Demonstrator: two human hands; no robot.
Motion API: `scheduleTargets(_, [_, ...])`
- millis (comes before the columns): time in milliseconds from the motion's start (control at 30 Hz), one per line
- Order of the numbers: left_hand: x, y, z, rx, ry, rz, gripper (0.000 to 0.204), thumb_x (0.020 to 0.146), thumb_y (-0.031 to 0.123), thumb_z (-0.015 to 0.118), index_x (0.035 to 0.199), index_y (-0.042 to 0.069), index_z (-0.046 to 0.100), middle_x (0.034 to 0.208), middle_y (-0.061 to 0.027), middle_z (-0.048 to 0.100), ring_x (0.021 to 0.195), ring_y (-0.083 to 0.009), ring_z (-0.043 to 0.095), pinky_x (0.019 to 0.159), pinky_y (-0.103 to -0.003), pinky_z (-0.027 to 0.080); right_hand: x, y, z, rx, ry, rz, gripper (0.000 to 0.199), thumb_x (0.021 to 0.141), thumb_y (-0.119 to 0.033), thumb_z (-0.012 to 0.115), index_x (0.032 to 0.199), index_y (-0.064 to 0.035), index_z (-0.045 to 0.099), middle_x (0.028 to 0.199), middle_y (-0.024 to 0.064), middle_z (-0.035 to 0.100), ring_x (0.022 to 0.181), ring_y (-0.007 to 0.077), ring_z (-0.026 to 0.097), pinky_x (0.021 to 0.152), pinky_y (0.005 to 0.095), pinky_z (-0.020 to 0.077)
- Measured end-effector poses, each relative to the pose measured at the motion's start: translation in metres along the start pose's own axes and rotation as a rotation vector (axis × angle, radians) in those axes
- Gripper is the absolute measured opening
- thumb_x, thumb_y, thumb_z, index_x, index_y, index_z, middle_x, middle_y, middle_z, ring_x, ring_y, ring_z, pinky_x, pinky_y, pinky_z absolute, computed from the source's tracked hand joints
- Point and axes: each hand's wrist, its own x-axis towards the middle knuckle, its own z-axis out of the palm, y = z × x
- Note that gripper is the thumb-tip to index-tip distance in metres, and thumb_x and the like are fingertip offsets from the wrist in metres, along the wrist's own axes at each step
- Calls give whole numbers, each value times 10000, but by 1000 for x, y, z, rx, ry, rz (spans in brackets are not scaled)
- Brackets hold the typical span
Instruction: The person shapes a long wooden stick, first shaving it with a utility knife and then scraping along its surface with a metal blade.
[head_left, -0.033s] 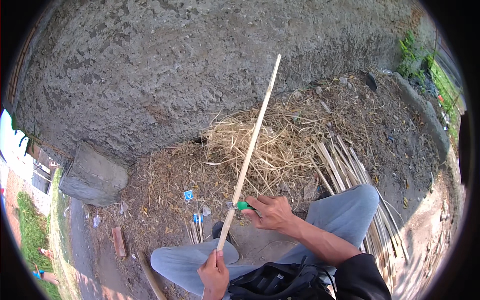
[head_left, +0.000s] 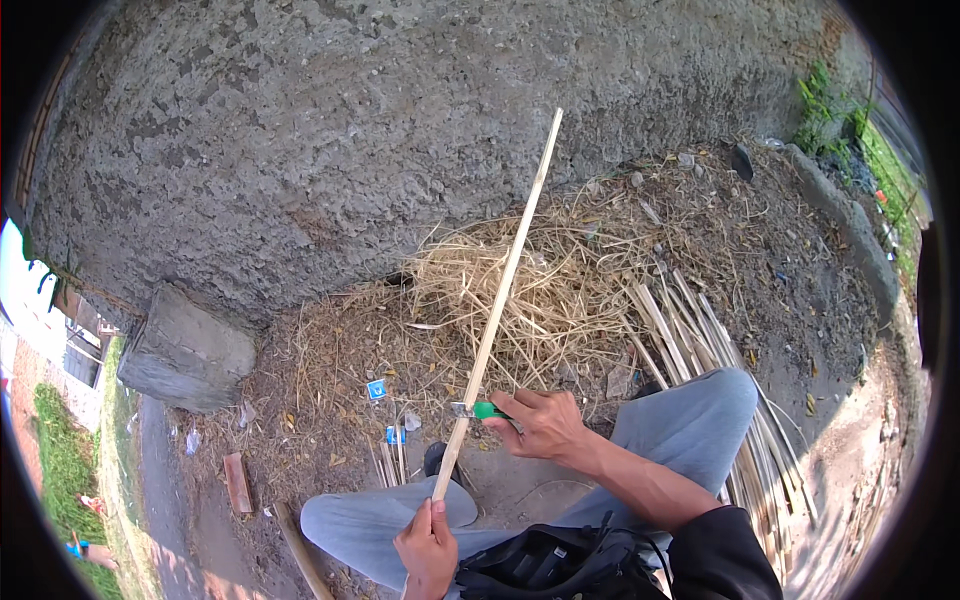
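A long, pale bamboo strip point(head_left: 508, 270) slants up from my lap toward the wall. My left hand point(head_left: 427, 545) is closed around its lower end, thumb along the strip. Higher up, my right hand point(head_left: 540, 422) grips a green-handled knife point(head_left: 487, 410). Its short metal blade lies across the strip, touching it; most of the handle is hidden by my fingers. Beyond the strip, a heap of pale shavings point(head_left: 530, 310) lies on the ground. More split bamboo strips point(head_left: 700, 335) are bundled beside and under my right leg.
A rough grey wall point(head_left: 330, 130) rises in front. At left stand a concrete block point(head_left: 190, 350) and a piece of brick point(head_left: 238, 483). A pole point(head_left: 303, 550) lies by my left knee. Small blue packets point(head_left: 377, 390) are scattered on the dirt. A curved concrete kerb point(head_left: 850, 225) runs at right.
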Motion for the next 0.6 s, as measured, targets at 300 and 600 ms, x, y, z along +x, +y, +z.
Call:
scheduleTargets(300, [0, 15, 1, 60, 45, 9, 227, 913, 169, 614, 945, -51, 662, 675, -237, 625, 591, -418, 623, 492, -448, 470, 0, 3, -1, 24, -20, 50, 260, 853, -354, 657, 1000, -142, 628, 569, 44, 543, 409, 252, 544, 344, 388, 410])
scheduleTargets(600, [-1, 15, -4, 170, 17, 42, 222, 936, 197, 580, 974, -3, 667, 693, -186, 641, 580, -358, 626, 513, -430, 468, 5, 13, -1, 7, 41, 115, 297, 859, -355, 656, 1053, -130, 652, 587, 44, 564, 410, 252, 545, 348, 379, 400])
